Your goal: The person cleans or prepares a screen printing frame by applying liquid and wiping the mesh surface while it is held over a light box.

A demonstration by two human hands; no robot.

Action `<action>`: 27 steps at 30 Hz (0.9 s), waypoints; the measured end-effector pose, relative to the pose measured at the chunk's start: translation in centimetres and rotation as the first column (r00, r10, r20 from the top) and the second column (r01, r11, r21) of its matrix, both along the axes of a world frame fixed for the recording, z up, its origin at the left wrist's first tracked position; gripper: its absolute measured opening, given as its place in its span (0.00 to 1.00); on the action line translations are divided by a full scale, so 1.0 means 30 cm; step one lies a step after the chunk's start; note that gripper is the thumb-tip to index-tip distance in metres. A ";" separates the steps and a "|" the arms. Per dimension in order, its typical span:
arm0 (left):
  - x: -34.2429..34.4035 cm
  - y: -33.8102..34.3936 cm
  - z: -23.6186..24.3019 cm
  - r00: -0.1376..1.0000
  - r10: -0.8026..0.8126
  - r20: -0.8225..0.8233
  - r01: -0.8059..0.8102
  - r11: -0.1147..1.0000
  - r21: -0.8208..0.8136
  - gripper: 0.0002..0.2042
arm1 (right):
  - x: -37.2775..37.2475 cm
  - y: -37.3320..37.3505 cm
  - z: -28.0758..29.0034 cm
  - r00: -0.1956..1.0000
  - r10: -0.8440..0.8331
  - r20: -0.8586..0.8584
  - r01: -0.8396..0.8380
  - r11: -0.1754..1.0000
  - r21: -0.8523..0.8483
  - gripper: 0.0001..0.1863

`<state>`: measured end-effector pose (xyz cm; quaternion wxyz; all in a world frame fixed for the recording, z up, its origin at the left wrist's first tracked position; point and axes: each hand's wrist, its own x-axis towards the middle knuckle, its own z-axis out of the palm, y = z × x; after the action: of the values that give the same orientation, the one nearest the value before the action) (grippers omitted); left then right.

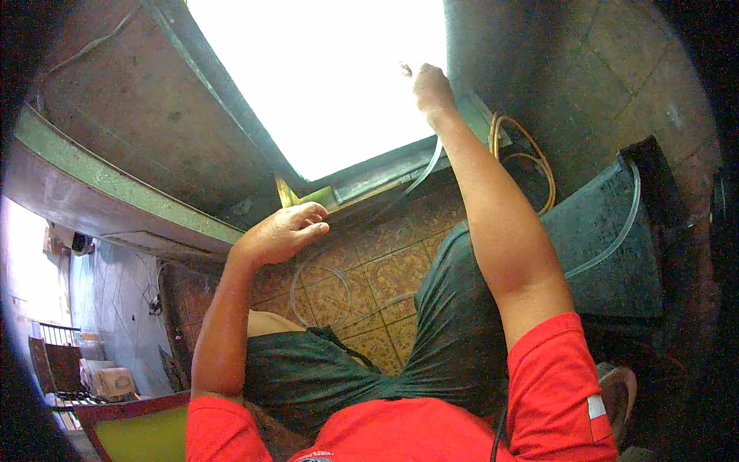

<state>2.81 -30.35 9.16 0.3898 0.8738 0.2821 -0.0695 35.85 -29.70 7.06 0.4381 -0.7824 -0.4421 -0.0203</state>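
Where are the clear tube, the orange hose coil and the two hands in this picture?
Clear tube (pixel 428 168): head view, on the stretch hanging below the raised hand.
Orange hose (pixel 539 165): head view, on the coil's right loop.
Right hand (pixel 429 88): head view, on its back.
Left hand (pixel 286 231): head view, on its back.

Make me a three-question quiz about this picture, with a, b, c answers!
1. Where is the right hand?
a) raised at the bright window opening
b) on the floor
c) in a pocket

2. What colour are the person's sleeves?
a) blue
b) red
c) white

3. What does the right hand do with the clear tube?
a) grips it
b) stays far from it
c) sits on it

Answers: 1 a, the arm stretches up to the frame. 2 b, both sleeves are red. 3 a, the tube hangs down from the closed fist, while the left hand rests lower.
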 end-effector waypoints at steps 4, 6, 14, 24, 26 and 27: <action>-0.004 0.005 -0.008 1.000 -0.007 0.019 0.007 1.000 0.013 0.20 | 0.051 0.004 0.003 0.995 -0.086 0.054 0.087 0.996 -0.023 0.22; -0.005 0.003 -0.003 1.000 0.003 0.001 -0.003 1.000 0.011 0.20 | 0.048 0.005 0.016 0.991 -0.108 0.081 0.113 0.992 -0.062 0.21; 0.004 0.002 -0.006 1.000 -0.010 0.007 0.010 1.000 -0.003 0.19 | 0.047 0.041 -0.056 0.997 0.051 0.059 -0.053 0.998 0.031 0.23; -0.016 0.008 -0.004 1.000 -0.002 0.000 0.002 1.000 0.026 0.19 | -0.084 0.026 0.049 0.976 0.138 0.170 -0.103 0.975 -0.196 0.25; -0.012 0.010 -0.008 1.000 -0.013 0.013 0.013 0.999 0.040 0.19 | -0.076 0.032 0.028 0.957 0.142 0.253 -0.113 0.985 -0.126 0.26; -0.008 0.007 -0.002 1.000 -0.013 0.011 0.012 0.999 0.037 0.19 | -0.070 0.039 0.022 0.958 0.134 0.253 -0.096 0.983 -0.157 0.27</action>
<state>2.58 -30.15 9.09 0.3746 0.8831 0.2758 -0.0616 33.76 -28.54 7.72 0.3190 -0.7752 -0.5412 -0.0666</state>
